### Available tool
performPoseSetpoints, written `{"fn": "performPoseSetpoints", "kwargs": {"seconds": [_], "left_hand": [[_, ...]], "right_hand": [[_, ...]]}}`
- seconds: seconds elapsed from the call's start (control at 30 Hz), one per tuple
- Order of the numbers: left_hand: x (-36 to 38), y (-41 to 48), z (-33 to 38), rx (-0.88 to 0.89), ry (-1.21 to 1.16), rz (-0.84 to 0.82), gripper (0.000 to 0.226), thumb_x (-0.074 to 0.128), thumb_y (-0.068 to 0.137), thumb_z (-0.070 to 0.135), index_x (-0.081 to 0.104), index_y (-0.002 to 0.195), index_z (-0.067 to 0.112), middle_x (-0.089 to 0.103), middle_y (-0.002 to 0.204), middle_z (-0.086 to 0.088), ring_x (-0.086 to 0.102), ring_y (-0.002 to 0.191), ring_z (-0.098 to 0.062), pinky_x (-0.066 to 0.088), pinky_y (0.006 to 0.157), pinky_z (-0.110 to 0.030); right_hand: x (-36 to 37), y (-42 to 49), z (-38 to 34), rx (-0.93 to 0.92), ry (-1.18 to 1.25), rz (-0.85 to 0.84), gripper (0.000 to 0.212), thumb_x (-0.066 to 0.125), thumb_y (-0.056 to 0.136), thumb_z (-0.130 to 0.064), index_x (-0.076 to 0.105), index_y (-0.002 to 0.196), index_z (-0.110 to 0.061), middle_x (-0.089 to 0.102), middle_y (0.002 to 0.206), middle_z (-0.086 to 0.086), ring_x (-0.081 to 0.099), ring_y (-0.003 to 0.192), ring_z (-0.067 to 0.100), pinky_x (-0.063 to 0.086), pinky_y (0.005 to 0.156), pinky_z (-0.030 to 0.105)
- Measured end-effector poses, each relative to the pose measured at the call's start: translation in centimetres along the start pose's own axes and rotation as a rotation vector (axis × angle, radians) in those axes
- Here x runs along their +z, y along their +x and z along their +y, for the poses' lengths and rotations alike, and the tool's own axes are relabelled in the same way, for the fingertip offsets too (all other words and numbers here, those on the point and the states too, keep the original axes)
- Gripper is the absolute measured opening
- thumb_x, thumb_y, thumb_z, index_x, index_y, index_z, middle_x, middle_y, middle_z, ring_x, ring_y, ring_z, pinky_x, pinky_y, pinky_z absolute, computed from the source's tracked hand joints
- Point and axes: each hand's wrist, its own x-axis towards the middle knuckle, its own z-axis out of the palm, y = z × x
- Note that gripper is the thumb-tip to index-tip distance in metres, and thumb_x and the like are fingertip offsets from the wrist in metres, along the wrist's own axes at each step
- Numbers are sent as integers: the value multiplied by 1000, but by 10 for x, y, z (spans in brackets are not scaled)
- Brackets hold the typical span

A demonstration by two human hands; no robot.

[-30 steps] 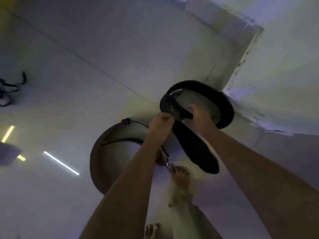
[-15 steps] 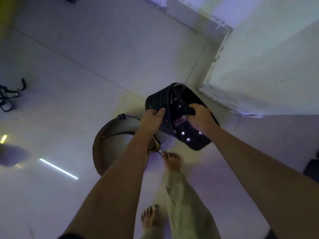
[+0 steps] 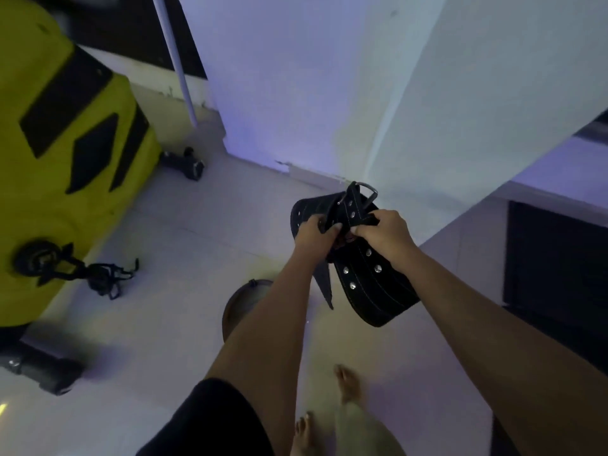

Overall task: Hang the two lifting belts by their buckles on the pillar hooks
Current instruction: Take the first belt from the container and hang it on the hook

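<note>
Left hand (image 3: 314, 236): gripping the black belt (image 3: 371, 284).
Right hand (image 3: 383, 233): gripping the same belt near its buckle (image 3: 367, 192).
Pillar (image 3: 329, 93): standing just behind.

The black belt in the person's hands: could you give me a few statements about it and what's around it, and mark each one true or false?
1. Both hands hold the black belt: the left hand and the right hand each have a grip on it. True.
2. The belt's metal buckle already hangs on a hook. False: it is free, at the top of the belt, with no hook in view.
3. A brown belt lies on the floor under the left arm. True.
4. The person wears shoes. False: a bare foot shows.
5. The big object on the left is red. False: the yellow object has black patches.
</note>
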Motion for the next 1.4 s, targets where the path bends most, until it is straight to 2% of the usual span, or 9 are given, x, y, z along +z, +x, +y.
{"fn": "performPoseSetpoints", "kwargs": {"seconds": [0.1,0.2,0.43,0.53,0.7,0.9,1.03,1.2,1.4], "left_hand": [[-6,-32,28,-65,-224,-86,38,54,93,26,57,116,-4,62,90,-8,62,96,-34,49,60,-28],[-6,-55,50,-239,-419,-219,39,56,92,27,53,119,-1,63,103,-15,64,94,-33,55,67,-41],[-7,-94,95,-370,-664,-249,46,63,83,17,54,125,2,66,116,-16,68,80,-25,56,50,-30],[-11,-113,118,-386,-710,-292,21,53,90,16,61,102,2,70,81,-12,68,69,-22,57,50,-30],[-17,-143,150,-333,-676,-322,15,50,89,10,59,80,2,64,44,-10,64,38,-21,54,41,-27],[-19,-167,175,-277,-679,-369,27,43,96,11,54,72,1,62,66,-13,57,67,-24,49,63,-37],[-18,-162,195,-135,-605,-263,14,50,89,7,58,101,4,60,78,-8,59,71,-22,53,62,-36],[-20,-152,215,-14,-543,-91,10,49,91,6,58,85,3,57,73,-7,56,63,-20,48,56,-29],[-22,-147,231,119,-654,-71,26,56,92,24,56,83,0,61,80,-13,61,82,-31,55,68,-39]], "right_hand": [[-27,-30,-13,28,32,27,20,69,75,-17,69,93,-8,71,93,13,68,87,30,53,79,37],[-55,-56,-26,53,114,35,13,67,76,-14,67,89,-10,71,94,14,68,91,31,53,82,37],[-117,-92,-76,112,82,-48,40,69,76,-14,57,109,3,65,104,20,65,90,32,56,78,40],[-141,-109,-87,150,177,-50,33,68,80,-8,52,107,2,62,89,18,62,71,27,53,62,34],[-168,-135,-85,218,339,-36,11,62,83,-7,62,92,0,63,86,17,61,69,27,54,70,38],[-193,-158,-74,190,411,-34,11,62,86,-11,60,84,0,64,79,15,63,70,28,54,69,39],[-201,-159,-78,40,352,99,17,70,80,-21,60,83,-8,62,97,13,60,98,31,50,94,44],[-214,-160,-89,-73,376,223,28,66,84,-15,62,107,1,56,98,9,49,94,21,37,70,27],[-230,-161,-95,-119,482,275,47,73,77,-19,61,118,-2,63,120,11,56,113,27,44,99,37]]}}
